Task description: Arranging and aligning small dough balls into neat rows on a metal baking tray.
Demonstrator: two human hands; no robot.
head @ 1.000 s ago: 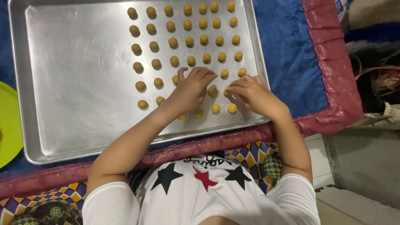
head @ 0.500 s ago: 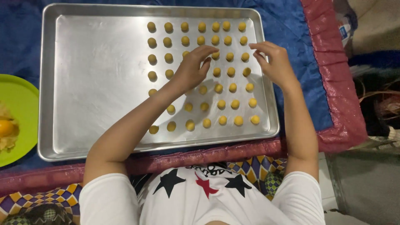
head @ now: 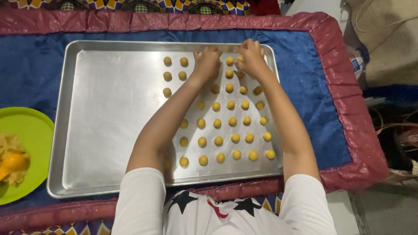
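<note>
Starting at the 9 o'clock edge there's a green plate (head: 30, 130) with some pale shredded stuff and an orange spoon (head: 11, 162) on it, sitting just beside the tray (head: 109, 130). The tray is a big silver sheet pan on a blue mat (head: 313, 100) with a maroon border. Its 9 o'clock half is bare metal; the 3 o'clock half is covered in rows of small yellow balls (head: 226, 126), each set apart from its neighbours.

Both arms reach from 6 o'clock up to the tray's 12 o'clock edge. The left hand (head: 207, 62) is knuckles up with the fingers curled down over the top row; its grip looks pulled together, but I can't tell if a ball is under it. The right hand (head: 249, 58) is just beside it, nearly touching, fingertips pinched together at a ball (head: 239, 59) in that top row. White sleeves and a star-print shirt show at 6 o'clock.
</note>
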